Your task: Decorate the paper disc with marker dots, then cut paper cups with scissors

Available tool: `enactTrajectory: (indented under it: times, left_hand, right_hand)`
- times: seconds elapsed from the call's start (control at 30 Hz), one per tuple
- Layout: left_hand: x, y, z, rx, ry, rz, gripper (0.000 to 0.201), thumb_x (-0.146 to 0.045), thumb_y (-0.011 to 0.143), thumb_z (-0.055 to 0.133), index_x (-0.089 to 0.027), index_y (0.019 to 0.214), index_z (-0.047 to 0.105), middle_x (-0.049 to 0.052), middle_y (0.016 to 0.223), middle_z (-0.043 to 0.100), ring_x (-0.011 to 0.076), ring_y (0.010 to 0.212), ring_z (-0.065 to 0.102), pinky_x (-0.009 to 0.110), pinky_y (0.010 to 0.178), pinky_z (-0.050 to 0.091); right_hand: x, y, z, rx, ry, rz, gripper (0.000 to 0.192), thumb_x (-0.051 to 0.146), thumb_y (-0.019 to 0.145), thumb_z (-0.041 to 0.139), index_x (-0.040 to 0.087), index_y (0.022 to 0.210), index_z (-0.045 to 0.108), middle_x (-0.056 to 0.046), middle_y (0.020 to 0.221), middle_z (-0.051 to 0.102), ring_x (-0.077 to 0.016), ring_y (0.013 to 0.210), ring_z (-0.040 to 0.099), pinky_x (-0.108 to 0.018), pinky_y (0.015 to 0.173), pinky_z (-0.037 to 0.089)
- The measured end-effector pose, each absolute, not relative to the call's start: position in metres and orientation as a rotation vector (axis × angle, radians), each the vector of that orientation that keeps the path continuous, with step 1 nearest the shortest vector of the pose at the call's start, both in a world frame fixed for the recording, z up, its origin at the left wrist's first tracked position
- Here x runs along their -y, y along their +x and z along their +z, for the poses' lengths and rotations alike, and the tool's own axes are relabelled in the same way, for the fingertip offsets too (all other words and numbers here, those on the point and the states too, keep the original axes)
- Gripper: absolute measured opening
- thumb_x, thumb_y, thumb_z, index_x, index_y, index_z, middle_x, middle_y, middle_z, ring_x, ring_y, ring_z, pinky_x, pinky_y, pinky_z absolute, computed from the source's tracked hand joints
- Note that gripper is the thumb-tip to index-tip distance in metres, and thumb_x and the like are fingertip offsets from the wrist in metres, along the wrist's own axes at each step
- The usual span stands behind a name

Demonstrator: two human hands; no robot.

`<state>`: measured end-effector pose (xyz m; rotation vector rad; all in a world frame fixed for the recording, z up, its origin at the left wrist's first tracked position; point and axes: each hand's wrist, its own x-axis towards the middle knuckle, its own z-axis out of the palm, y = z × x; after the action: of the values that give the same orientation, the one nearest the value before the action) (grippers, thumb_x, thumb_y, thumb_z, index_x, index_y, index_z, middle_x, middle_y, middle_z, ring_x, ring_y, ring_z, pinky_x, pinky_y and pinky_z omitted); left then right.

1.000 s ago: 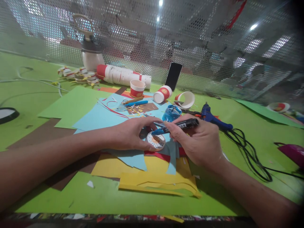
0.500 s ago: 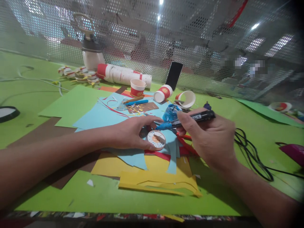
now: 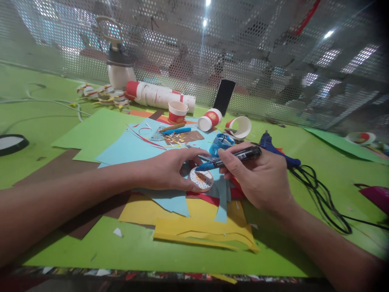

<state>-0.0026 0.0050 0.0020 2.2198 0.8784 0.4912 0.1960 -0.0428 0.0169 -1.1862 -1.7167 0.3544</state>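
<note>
In the head view, the left hand (image 3: 174, 168) clasps a patterned disc (image 3: 201, 182) over blue paper (image 3: 117, 148) on the desk (image 3: 127, 253); the right hand (image 3: 261, 174) grips a marker (image 3: 241, 155), blue tip at the disc's far edge, near a blue jar (image 3: 220, 147).

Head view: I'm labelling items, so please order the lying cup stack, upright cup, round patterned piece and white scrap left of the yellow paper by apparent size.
1. Lying cup stack
2. Upright cup and round patterned piece: too alike to rank; the piece is nearer the camera.
3. White scrap
</note>
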Motion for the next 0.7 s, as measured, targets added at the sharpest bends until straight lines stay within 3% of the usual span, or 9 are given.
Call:
enactTrajectory:
  times: [0.47,0.7]
  left_hand:
    - [-0.0057,-0.0018,0.0029,-0.848,2.226,0.493,0.068,-0.031,0.071,0.076,-0.022,0.134,0.050,0.005,0.114,0.065,0.0216,0.102,0.060,0.032,0.087,0.046]
    - [-0.0080,-0.0026,-0.0024,-0.832,2.272,0.515,0.069,-0.040,0.073,0.074,-0.023,0.135,0.048,0.006,0.117,0.064,0.0229,0.102,0.061,0.034,0.089,0.046]
  right_hand:
    - [0.0427,0.1934,0.0162,1.718,-1.193,0.397,0.023,0.036,0.080,0.070,0.020,0.066,0.062,0.002,0.052,0.062,-0.0126,0.044,0.057,-0.024,0.042,0.046]
    - [0.0404,0.1895,0.0130,1.705,-1.152,0.351,0.026,0.034,0.079,0.072,0.020,0.061,0.059,0.003,0.050,0.059,-0.0103,0.044,0.050,-0.024,0.043,0.040]
